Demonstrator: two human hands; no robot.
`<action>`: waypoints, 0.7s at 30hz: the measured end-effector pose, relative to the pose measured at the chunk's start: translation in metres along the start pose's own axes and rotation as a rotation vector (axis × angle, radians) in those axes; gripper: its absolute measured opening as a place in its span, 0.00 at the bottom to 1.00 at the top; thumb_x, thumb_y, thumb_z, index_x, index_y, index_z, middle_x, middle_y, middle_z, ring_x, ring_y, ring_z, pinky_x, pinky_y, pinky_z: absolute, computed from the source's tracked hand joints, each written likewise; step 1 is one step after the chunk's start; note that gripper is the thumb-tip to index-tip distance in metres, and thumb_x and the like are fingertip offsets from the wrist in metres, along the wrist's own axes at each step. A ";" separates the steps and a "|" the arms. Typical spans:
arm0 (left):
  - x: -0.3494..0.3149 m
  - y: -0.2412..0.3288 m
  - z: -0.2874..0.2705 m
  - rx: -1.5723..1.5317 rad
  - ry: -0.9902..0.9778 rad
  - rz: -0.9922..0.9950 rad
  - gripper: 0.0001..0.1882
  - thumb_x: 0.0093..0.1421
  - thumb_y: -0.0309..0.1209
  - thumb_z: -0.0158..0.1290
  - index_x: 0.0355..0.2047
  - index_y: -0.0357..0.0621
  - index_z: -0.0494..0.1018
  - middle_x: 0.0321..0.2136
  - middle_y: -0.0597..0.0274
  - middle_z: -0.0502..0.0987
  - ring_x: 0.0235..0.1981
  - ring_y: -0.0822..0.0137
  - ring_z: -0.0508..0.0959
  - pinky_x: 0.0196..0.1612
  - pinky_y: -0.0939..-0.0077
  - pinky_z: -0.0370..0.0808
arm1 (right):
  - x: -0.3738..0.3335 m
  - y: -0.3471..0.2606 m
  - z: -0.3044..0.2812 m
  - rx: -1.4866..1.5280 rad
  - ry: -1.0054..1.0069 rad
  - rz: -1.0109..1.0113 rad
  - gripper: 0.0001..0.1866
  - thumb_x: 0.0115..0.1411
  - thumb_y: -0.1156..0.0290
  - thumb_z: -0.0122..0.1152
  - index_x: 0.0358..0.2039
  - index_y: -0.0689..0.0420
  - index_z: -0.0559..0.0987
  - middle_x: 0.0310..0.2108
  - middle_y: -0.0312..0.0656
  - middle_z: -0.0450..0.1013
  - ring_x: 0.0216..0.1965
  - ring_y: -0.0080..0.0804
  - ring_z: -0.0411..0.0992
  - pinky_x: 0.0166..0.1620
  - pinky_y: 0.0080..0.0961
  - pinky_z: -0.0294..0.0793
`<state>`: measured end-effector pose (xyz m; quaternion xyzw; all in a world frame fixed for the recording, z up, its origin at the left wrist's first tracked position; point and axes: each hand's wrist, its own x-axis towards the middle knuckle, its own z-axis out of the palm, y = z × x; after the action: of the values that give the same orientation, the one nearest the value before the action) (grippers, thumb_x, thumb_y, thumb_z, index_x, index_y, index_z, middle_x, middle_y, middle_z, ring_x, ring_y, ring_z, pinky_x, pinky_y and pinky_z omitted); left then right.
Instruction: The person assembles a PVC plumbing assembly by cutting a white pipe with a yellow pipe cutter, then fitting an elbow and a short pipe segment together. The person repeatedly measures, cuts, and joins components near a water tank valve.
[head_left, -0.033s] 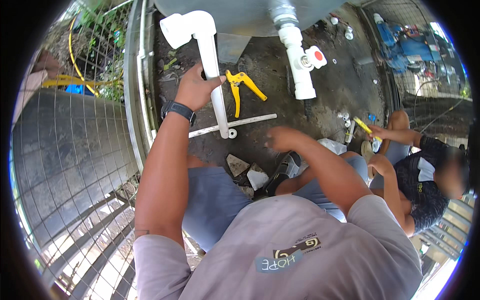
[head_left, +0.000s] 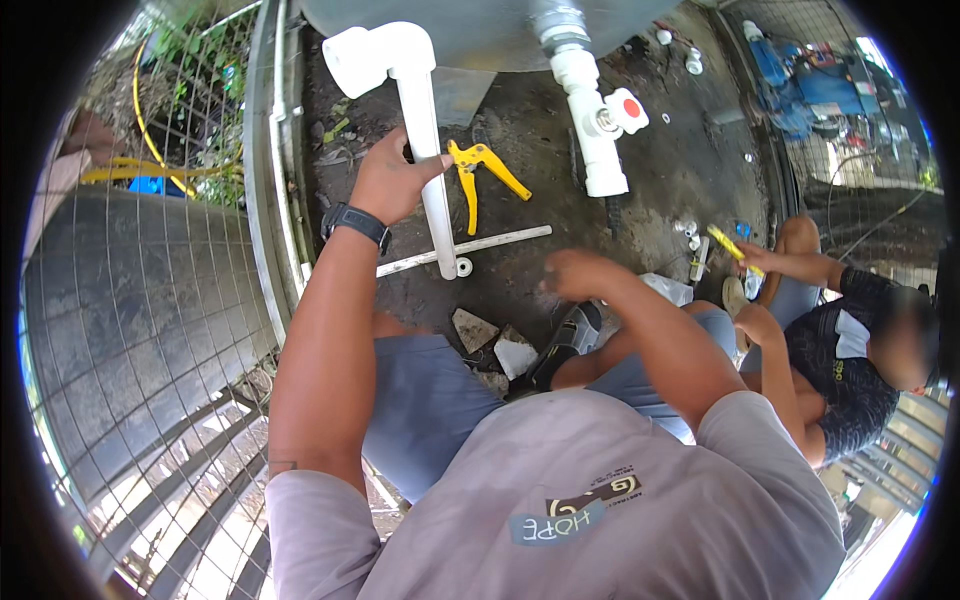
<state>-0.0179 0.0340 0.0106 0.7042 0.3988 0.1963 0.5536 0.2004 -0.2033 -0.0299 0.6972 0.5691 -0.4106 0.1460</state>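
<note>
My left hand [head_left: 388, 180] is closed around a white plastic pipe [head_left: 415, 110] with an elbow fitting [head_left: 358, 62] at its upper end. The pipe stands tilted, its lower end near a small white ring-shaped fitting [head_left: 463, 267]. Just right of my left thumb is a yellow pipe cutter [head_left: 482, 172], its handles spread. My right hand [head_left: 580, 275] hovers over the dark ground, fingers curled in and slightly blurred; whatever they may hold is hidden. Between the hands, a thin white pipe [head_left: 500, 241] lies on the ground behind the held pipe's lower end.
A white valve assembly [head_left: 600, 130] with a red-centred handle projects from a grey tank [head_left: 460, 35] ahead. Broken stone pieces [head_left: 474, 330] lie by my shoe [head_left: 575, 335]. At right, a co-worker [head_left: 840, 370] crouches, holding a yellow tool [head_left: 734, 250]. Wire mesh fencing [head_left: 150, 260] stands left.
My right hand has shifted slightly to the right. My left hand keeps its grip on the white pipe.
</note>
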 end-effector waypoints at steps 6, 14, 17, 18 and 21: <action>-0.010 0.017 0.027 -0.010 -0.213 0.134 0.24 0.55 0.40 0.65 0.46 0.35 0.75 0.34 0.51 0.81 0.34 0.64 0.80 0.41 0.67 0.76 | -0.108 -0.068 -0.111 0.733 0.424 -0.014 0.28 0.59 0.60 0.67 0.54 0.64 0.73 0.47 0.52 0.76 0.44 0.39 0.77 0.46 0.34 0.75; -0.022 0.066 0.048 0.043 -0.447 0.317 0.25 0.63 0.50 0.57 0.44 0.36 0.75 0.28 0.53 0.78 0.30 0.61 0.79 0.35 0.66 0.74 | -0.088 -0.087 -0.172 0.549 0.962 -0.313 0.33 0.57 0.55 0.70 0.56 0.63 0.71 0.40 0.45 0.76 0.43 0.29 0.73 0.46 0.26 0.72; -0.020 0.073 0.057 -0.254 -0.445 0.258 0.23 0.67 0.48 0.52 0.48 0.38 0.74 0.28 0.65 0.75 0.29 0.72 0.78 0.33 0.73 0.74 | -0.080 -0.083 -0.168 0.769 0.991 -0.292 0.37 0.55 0.49 0.69 0.51 0.68 0.72 0.39 0.51 0.76 0.41 0.34 0.75 0.45 0.31 0.74; -0.022 0.076 0.065 -0.359 -0.450 0.225 0.24 0.68 0.49 0.51 0.48 0.38 0.73 0.28 0.67 0.75 0.29 0.73 0.77 0.33 0.74 0.74 | -0.080 -0.081 -0.165 0.794 1.035 -0.280 0.36 0.55 0.48 0.69 0.51 0.68 0.73 0.39 0.51 0.77 0.41 0.34 0.75 0.45 0.31 0.74; -0.034 0.090 0.072 -0.495 -0.520 0.084 0.25 0.68 0.49 0.51 0.52 0.39 0.71 0.30 0.66 0.74 0.29 0.77 0.75 0.34 0.78 0.73 | -0.089 -0.072 -0.166 0.837 1.114 -0.191 0.39 0.53 0.43 0.68 0.47 0.70 0.74 0.37 0.50 0.77 0.39 0.34 0.76 0.43 0.31 0.74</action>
<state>0.0440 -0.0435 0.0782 0.5910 0.1556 0.1237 0.7818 0.2009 -0.1294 0.1573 0.7484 0.4120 -0.1879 -0.4846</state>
